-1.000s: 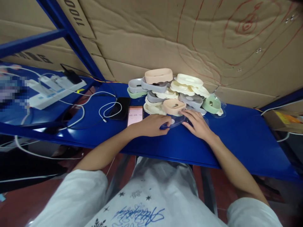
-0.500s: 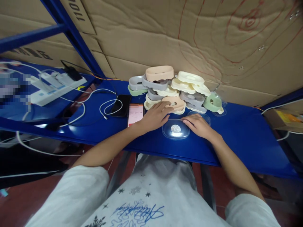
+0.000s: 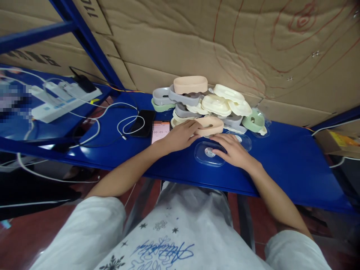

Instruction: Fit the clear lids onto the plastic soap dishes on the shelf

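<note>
My left hand [image 3: 184, 135] is closed on the left end of a peach soap dish [image 3: 213, 129], which sits tilted at the front of a pile of soap dishes. Just in front of it, a clear plastic cover [image 3: 204, 159] with a round label lies on the blue table [image 3: 287, 165]. Over this cover's right side is my right hand [image 3: 234, 150], fingers stretched out and apart, its thumb by the label. Another clear cover [image 3: 246, 142] lies partly hidden behind that hand.
The pile holds several cream dishes [image 3: 216, 105], grey dishes [image 3: 182, 96] and a green dish [image 3: 253, 120]. Two phones, one lit [image 3: 160, 131] and one dark [image 3: 144, 123], lie to the left near white cables and a power strip [image 3: 67, 103]. Cardboard [image 3: 174, 41] stands behind.
My left hand has taken hold of the peach dish, which has shifted slightly right and forward. My right hand's fingers have spread and reached further left over the clear cover.
</note>
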`<control>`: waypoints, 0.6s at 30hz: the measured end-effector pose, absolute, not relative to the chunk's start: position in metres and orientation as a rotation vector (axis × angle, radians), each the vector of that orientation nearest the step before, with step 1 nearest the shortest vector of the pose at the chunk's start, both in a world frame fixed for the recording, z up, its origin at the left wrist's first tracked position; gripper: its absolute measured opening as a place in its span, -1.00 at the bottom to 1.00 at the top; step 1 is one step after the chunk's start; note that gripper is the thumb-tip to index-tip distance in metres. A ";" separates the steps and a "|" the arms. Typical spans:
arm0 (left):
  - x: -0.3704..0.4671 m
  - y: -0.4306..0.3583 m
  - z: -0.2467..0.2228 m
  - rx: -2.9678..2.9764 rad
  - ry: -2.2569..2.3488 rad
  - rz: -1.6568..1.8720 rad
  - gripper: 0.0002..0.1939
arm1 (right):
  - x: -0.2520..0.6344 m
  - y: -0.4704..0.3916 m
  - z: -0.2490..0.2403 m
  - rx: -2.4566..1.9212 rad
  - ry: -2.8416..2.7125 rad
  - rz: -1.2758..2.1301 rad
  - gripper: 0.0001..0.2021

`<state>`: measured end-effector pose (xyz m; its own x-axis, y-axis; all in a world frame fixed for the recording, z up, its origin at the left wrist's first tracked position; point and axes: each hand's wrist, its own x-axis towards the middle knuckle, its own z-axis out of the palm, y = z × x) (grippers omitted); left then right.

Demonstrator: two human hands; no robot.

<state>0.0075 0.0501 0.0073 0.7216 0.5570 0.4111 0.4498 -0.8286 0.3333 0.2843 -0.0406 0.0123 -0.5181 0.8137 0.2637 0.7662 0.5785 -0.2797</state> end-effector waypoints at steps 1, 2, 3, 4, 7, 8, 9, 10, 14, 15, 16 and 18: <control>0.005 0.051 0.008 2.684 0.773 0.762 -0.71 | 0.285 -0.040 0.012 -1.290 -2.424 0.160 -0.55; 0.004 0.052 0.009 2.657 0.764 0.776 -0.70 | 0.286 -0.040 0.012 -1.303 -2.398 0.139 -0.59; 0.002 0.053 0.010 2.637 0.771 0.790 -0.69 | 0.288 -0.038 0.011 -1.317 -2.375 0.123 -0.62; 0.001 0.054 0.011 2.624 0.780 0.801 -0.68 | 0.291 -0.037 0.010 -1.330 -2.357 0.110 -0.64; -0.002 0.057 0.014 2.622 0.790 0.821 -0.67 | 0.294 -0.029 0.002 -1.352 -2.353 0.092 -0.60; -0.002 0.058 0.015 2.625 0.789 0.827 -0.68 | 0.293 -0.026 -0.002 -1.358 -2.362 0.095 -0.56; -0.003 0.059 0.016 2.627 0.791 0.833 -0.68 | 0.292 -0.023 -0.005 -1.366 -2.368 0.103 -0.53; -0.003 0.060 0.016 2.627 0.794 0.843 -0.68 | 0.291 -0.019 -0.009 -1.381 -2.365 0.113 -0.50; -0.003 0.064 0.015 2.626 0.784 0.887 -0.67 | 0.293 -0.003 -0.020 -1.436 -2.296 0.143 -0.53; -0.003 0.064 0.015 2.626 0.780 0.895 -0.67 | 0.296 0.000 -0.020 -1.427 -2.297 0.157 -0.57; -0.003 0.065 0.014 2.628 0.774 0.900 -0.67 | 0.299 0.002 -0.020 -1.408 -2.308 0.174 -0.59; -0.003 0.065 0.013 2.637 0.771 0.901 -0.67 | 0.307 0.002 -0.017 -1.367 -2.341 0.204 -0.61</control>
<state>-0.0028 0.0654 0.0125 0.6688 0.5563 0.4933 0.4018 -0.8287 0.3898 0.3070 0.0016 -0.0170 -0.4283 0.8586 0.2818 0.7970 0.5059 -0.3299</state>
